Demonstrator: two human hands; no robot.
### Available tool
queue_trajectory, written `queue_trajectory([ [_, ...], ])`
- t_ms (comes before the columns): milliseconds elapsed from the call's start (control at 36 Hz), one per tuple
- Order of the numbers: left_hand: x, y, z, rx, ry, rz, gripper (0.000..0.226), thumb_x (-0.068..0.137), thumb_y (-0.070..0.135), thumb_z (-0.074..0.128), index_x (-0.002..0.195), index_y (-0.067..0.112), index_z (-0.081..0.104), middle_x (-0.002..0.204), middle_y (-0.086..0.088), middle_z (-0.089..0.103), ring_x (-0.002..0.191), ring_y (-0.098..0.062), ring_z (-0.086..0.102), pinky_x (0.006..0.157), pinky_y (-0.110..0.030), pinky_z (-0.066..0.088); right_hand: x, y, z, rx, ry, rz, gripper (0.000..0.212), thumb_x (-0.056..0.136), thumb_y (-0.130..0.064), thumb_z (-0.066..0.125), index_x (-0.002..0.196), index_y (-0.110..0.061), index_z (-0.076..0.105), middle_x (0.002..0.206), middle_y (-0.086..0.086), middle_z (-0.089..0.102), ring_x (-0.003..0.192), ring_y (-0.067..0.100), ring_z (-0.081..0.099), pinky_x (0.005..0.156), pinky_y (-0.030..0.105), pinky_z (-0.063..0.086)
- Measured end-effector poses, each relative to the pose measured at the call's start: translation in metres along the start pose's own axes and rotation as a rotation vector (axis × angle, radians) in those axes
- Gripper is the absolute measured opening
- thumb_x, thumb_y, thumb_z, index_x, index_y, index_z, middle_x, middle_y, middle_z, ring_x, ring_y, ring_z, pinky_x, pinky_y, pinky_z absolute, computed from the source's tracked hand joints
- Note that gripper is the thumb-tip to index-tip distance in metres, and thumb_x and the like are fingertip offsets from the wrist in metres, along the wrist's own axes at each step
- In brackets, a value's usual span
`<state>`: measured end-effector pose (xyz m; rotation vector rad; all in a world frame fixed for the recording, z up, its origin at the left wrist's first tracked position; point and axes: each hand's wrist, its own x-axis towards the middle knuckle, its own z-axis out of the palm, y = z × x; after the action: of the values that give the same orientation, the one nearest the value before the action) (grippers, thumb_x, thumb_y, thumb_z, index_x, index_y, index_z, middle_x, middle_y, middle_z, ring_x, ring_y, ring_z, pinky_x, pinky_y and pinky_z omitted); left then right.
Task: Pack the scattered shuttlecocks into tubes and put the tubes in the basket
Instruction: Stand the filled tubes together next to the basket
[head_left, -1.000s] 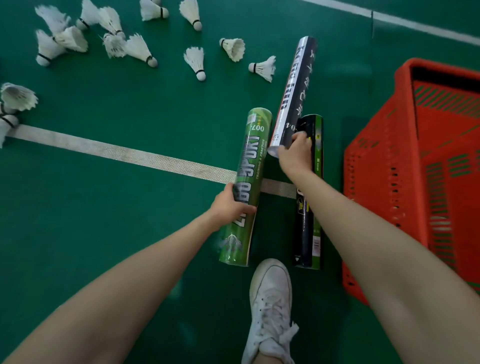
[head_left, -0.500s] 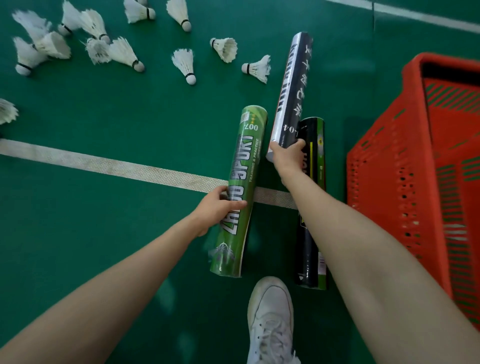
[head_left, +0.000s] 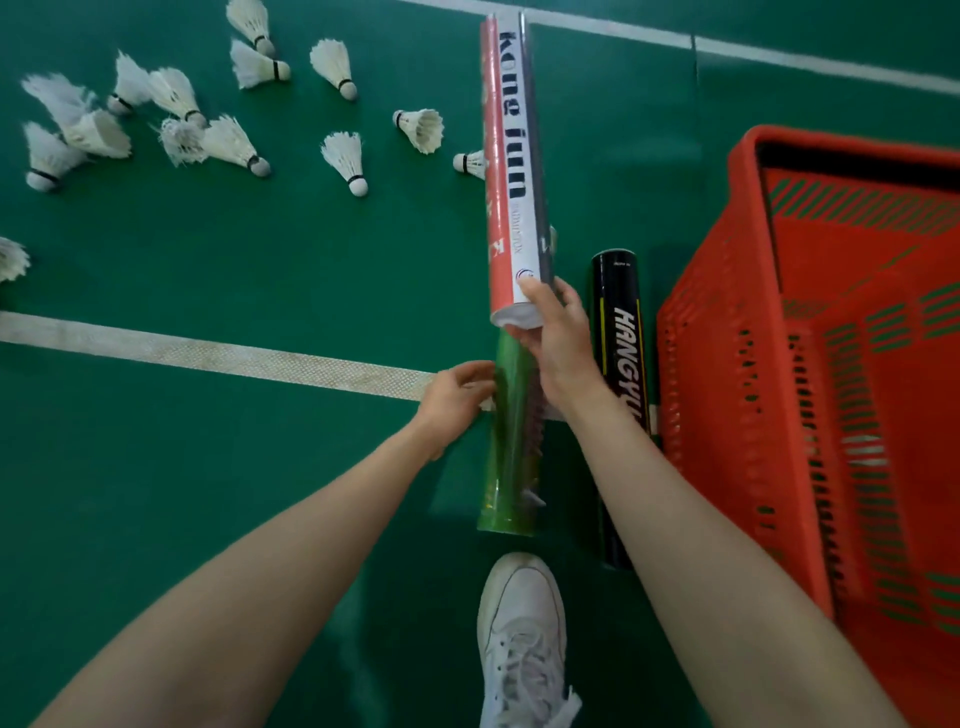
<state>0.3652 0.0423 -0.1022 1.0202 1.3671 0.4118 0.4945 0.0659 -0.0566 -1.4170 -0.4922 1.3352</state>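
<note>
The right hand (head_left: 563, 348) gripped the red tube (head_left: 506, 156) by its end, so it could tip. The blurry left hand (head_left: 452, 395) maybe held the green tube (head_left: 511, 457).

I see a deep green floor (head_left: 208, 441) crossed by a white line (head_left: 208, 351) with a fine woven texture. The shuttlecocks (head_left: 345, 161) are white-feathered, each with a thin black band. The Kong jun tube (head_left: 511, 171) runs in lengthwise strips of red, white and grey, lettered in dark navy. The green tube (head_left: 511, 457) has blurred print. The black tube (head_left: 621, 338) carries white letters and a yellow stripe. The basket (head_left: 737, 415) is orange-red, pierced with rows of slots. The shoe (head_left: 522, 634) is white.
</note>
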Motion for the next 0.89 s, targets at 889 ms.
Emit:
queue_trajectory([
  [889,-0.194,0.115,-0.195,-0.249,0.239,0.202,0.062,0.067,0.000,0.082,0.117,0.008,0.045,0.102,-0.008,0.064,0.083,-0.020,0.066,0.057,-0.028,0.053,-0.156,-0.148,0.187,-0.611,-0.523,-0.205,0.072,0.091,-0.035,0.061,0.147,-0.019,0.019,0.141,0.007,0.043,0.120,0.019,0.049,0.104,0.039,0.040],
])
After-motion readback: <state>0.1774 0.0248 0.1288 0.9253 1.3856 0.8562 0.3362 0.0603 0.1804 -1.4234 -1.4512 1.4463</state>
